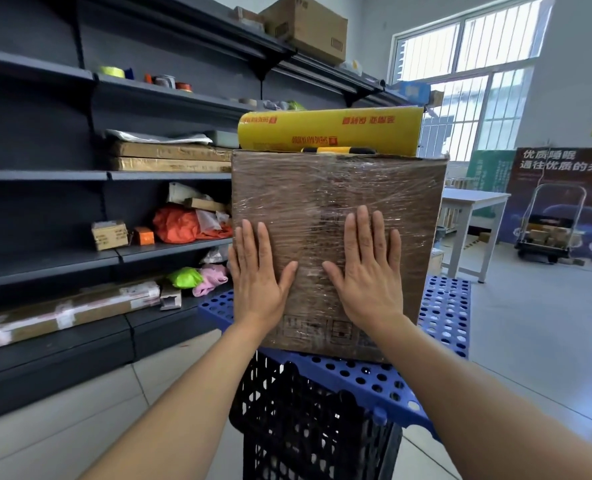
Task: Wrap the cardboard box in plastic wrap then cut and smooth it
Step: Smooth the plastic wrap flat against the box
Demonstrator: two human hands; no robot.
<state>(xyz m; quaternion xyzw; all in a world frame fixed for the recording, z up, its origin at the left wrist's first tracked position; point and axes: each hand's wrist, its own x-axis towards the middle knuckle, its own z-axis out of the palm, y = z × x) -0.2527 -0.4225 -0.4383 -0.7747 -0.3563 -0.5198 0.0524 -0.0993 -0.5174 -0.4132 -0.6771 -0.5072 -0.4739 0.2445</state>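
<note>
Atop a black crate, a blue perforated board carries the film-covered cardboard box near its front edge. Left hand and right hand press flat on its near face, fingers straight, gripping nothing. A yellow wrap roll lies on top. Dark shelving stands close left; tiled floor opens right.

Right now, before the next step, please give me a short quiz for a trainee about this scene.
1. True or false: the left hand and the right hand lie flat on the wrapped cardboard box.
2. Where is the yellow wrap roll? A on top of the box; B on the floor; C on a shelf.
3. Fill in: the box stands on a ___ perforated board.
Key: 1 true; 2 A; 3 blue.
</note>
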